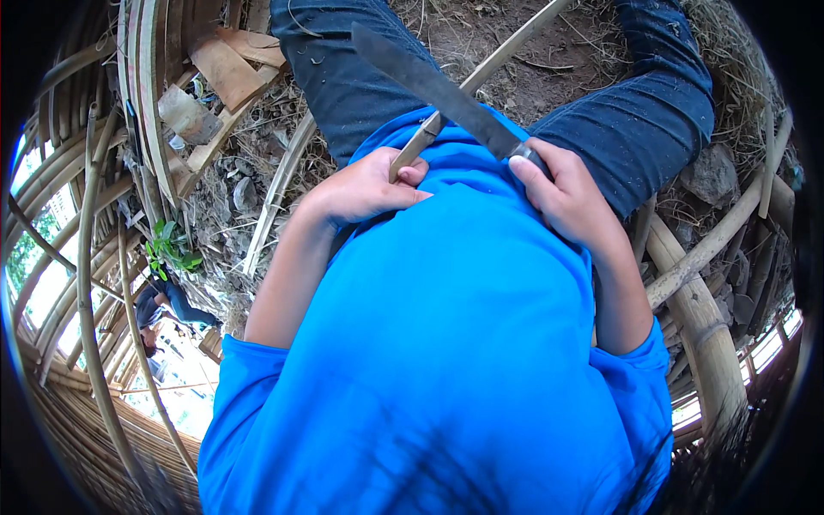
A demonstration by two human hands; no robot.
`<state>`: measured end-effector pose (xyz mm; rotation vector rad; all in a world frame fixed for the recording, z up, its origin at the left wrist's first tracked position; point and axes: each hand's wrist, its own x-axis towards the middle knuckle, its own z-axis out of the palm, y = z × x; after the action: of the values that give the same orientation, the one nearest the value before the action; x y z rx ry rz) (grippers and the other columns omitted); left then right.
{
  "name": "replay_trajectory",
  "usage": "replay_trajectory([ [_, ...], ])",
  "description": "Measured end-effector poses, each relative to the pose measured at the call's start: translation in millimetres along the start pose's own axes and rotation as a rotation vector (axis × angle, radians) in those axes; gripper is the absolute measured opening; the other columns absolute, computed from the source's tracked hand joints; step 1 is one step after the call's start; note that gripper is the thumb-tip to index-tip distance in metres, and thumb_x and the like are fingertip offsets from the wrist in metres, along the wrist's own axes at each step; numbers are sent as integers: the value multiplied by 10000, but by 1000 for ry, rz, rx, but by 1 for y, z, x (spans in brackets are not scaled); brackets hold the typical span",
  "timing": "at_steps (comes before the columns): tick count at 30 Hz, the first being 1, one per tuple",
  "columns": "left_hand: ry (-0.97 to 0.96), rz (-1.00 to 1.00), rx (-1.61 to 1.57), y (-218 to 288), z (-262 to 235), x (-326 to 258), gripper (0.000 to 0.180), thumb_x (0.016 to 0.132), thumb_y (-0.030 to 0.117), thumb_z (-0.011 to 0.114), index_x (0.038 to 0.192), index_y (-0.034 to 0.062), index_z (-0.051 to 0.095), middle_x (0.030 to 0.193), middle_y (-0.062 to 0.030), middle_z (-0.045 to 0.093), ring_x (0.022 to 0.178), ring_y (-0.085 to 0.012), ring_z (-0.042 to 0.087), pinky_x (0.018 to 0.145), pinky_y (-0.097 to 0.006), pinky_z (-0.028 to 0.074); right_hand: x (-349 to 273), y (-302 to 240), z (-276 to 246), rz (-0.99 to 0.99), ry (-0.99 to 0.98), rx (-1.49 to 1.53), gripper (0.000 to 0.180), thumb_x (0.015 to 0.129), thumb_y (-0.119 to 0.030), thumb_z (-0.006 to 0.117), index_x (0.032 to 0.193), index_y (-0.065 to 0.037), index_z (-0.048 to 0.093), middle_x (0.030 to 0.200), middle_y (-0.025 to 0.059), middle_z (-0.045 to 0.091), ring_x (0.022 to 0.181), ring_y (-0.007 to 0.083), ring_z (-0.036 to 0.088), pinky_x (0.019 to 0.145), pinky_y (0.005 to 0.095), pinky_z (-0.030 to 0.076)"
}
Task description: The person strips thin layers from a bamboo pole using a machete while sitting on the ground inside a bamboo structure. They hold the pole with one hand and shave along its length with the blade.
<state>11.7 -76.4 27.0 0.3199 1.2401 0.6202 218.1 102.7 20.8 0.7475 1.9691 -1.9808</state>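
Head view: the left hand [378, 184] grips the near end of a bamboo strip [513, 48], which slants out between the legs [627, 142]; the right hand [571, 189] clasps a long knife [433, 90], blade crossing the strip; slicing is probably safest away from the left fingers; the handle is mostly covered, the strip's far end cut off.

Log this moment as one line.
left hand: holds bamboo strip | right hand: holds machete | machete: crosses strip, contact unclear | background left: another person
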Motion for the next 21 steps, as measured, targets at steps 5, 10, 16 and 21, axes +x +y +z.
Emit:
replay_trajectory([
  [5,-48,5,-5,-1,-2,0,433,796,182,717,716,178,291,672,118,307,618,13,285,515,-205,238,-6,3,0,33,39,105,281,943,-241,558,843,22,568,593,54,498,571,109,446,546,307,379],
  [10,76,39,67,-1,8,-1,421,870,221,683,691,166,306,658,103,323,620,2,295,511,-218,253,-13,1,-5,176,199,409,192,922,-178,592,908,12,570,614,-18,512,520,60,436,484,245,353],
  [16,338,39,313,12,36,-8,405,893,325,658,692,54,435,616,31,383,591,-71,350,509,-286,312,0,3,-2,-123,565,-116,238,800,-60,667,1012,-9,572,689,66,590,587,156,580,548,272,435],
  [21,457,50,491,24,37,-15,446,897,386,628,774,-35,543,607,-37,466,571,-120,400,517,-338,355,5,-12,9,-234,538,-205,255,754,-26,676,952,-39,516,699,150,586,590,313,636,548,367,478],
])
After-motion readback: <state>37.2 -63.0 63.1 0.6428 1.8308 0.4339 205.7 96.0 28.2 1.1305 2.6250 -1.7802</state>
